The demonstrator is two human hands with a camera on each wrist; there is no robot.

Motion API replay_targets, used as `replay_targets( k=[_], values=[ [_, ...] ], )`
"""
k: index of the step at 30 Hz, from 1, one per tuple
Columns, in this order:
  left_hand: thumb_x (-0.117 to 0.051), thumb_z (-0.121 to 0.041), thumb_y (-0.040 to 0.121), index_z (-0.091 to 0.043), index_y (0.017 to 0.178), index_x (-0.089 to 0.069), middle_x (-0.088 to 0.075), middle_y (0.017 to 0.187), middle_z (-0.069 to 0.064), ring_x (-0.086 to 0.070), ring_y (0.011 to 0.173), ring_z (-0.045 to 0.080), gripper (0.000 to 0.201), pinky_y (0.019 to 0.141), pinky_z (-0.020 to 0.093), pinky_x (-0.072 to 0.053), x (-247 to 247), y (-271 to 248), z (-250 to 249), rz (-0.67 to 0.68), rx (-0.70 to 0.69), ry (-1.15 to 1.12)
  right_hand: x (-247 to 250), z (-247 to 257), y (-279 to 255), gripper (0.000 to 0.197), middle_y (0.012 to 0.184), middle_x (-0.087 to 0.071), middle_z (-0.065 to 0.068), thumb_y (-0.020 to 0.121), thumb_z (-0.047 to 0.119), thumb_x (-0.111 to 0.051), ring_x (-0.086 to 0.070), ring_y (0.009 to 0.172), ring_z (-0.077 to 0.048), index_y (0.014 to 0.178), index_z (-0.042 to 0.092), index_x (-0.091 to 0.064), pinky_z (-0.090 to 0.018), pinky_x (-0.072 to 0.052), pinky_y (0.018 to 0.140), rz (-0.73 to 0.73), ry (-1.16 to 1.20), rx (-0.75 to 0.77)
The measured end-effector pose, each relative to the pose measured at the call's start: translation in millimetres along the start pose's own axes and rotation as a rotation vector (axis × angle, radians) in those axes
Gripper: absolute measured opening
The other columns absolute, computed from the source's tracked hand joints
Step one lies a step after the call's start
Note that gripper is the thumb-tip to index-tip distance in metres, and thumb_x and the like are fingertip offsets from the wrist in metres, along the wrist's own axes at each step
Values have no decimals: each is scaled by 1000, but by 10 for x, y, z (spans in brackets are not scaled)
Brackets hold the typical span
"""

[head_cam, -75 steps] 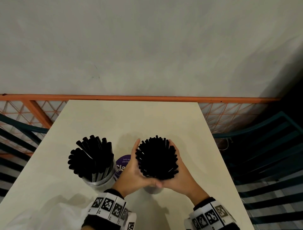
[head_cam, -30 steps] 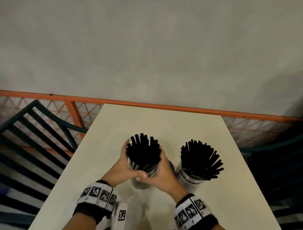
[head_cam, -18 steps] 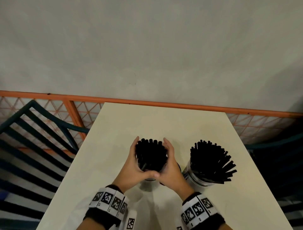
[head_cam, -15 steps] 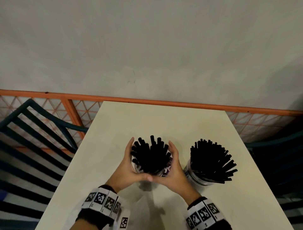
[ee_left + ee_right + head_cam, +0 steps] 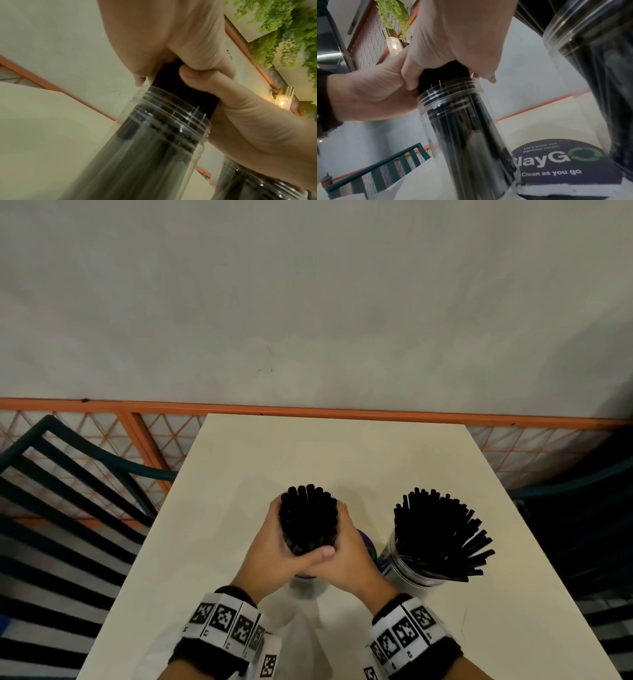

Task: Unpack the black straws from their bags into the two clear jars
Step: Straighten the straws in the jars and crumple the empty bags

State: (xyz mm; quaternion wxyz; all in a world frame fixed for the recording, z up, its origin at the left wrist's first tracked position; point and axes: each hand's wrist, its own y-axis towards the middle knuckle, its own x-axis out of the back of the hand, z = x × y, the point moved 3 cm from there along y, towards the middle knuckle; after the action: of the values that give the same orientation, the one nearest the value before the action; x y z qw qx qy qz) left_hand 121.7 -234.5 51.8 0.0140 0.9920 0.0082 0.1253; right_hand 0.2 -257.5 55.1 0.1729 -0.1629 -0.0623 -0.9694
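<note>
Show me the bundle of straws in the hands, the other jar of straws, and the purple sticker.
straw bundle (image 5: pixel 308 518), head view, on the tops of the straws.
other jar (image 5: pixel 416 571), head view, on its clear wall.
purple sticker (image 5: pixel 559 162), right wrist view, on its printed face.

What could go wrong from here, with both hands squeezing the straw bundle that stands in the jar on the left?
1. The left hand and right hand grip only the straw bundle, above the rim; nothing steadies the clear jar, so a sideways pull could tip it.
2. The second jar stands close to the right hand, its straws fanned outward; a knock might topple it.
3. On release, the bundle may splay and straws could slip out.
</note>
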Motion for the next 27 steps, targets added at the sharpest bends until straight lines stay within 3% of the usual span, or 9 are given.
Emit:
replay_targets(
  k=[3, 7, 10, 12, 15, 18, 22, 24, 27],
  values=[
    [-82, -52, 48, -43, 128, -28, -45, 131, -18, -42, 119, -12, 97, 100, 15, -40, 42, -47, 71, 15, 23, 36, 10, -118, -16, 77, 109, -52, 26, 51, 35, -83, -50, 112, -1, 104, 66, -35, -54, -35, 107, -9, 1, 6],
    [-72, -76, 37, -29, 145, -2, -18, 141, -20, -17, 132, -3, 137, 110, 24, -20, 298, -253, 173, 24, 99, 222, 71, -475, -237, 116, 145, -34, 5, 49, 59, -83, -33, 136, -14, 141, 37, -17, -47, -36, 109, 7, -10, -127],
    [-64, -71, 56, -33, 140, -22, -26, 135, -24, -26, 119, -18, 101, 99, 6, -23, 562, -551, 112, 54, 71, 369, 98, -622, -582, 118, 151, -25, 9, 50, 74, -71, -25, 138, -11, 143, 33, -12, -42, -30, 113, -17, -27, -263],
    [-60, -61, 66, -38, 122, -44, -43, 122, -28, -36, 107, -24, 62, 85, -5, -28, 736, -796, 70, 7, 2, 473, 64, -647, -841, 99, 143, -34, 9, 57, 76, -62, -33, 132, -9, 138, 32, -26, -33, -32, 111, -91, -90, -259],
    [-59, -61, 73, -42, 89, -57, -57, 98, -25, -51, 96, -10, 25, 76, 1, -37, 899, -1228, 78, -31, -60, 575, -145, -539, -1183, 31, 110, -51, 20, 82, 41, -61, -46, 107, 2, 109, 43, -46, -25, -42, 96, -110, -315, -72],
    [-54, -56, 74, -44, 78, -56, -54, 95, -26, -53, 90, -4, 12, 75, 5, -38, 899, -1677, 197, 79, -39, 649, -495, -290, -1464, 30, 109, -53, 21, 86, 53, -47, -43, 105, 6, 109, 35, -56, -14, -35, 95, 202, -461, 147],
    [-40, -71, 76, -46, 85, -56, -57, 92, -24, -53, 88, -9, 31, 79, 4, -36, 828, -2094, 484, 270, 8, 690, -916, -350, -1709, 68, 138, -44, 5, 79, 71, -42, -30, 128, -8, 133, 30, -38, -13, -9, 108, 657, -656, 320],
    [-32, -78, 74, -42, 98, -58, -60, 97, -22, -56, 85, -10, 51, 80, 5, -37, 776, -2291, 690, 375, 72, 752, -1018, -493, -1802, 74, 132, -50, 5, 75, 74, -38, -42, 125, -12, 133, 29, -36, -23, -22, 109, 729, -867, 381],
    [-23, -91, 56, -41, 106, -56, -64, 97, -23, -62, 83, -8, 77, 75, 9, -45, 645, -2407, 891, 425, 115, 1008, -1088, -550, -1846, 56, 103, -63, 16, 71, 67, -37, -61, 98, -6, 116, 36, -49, -22, -48, 93, 645, -1009, 358]
  ],
)
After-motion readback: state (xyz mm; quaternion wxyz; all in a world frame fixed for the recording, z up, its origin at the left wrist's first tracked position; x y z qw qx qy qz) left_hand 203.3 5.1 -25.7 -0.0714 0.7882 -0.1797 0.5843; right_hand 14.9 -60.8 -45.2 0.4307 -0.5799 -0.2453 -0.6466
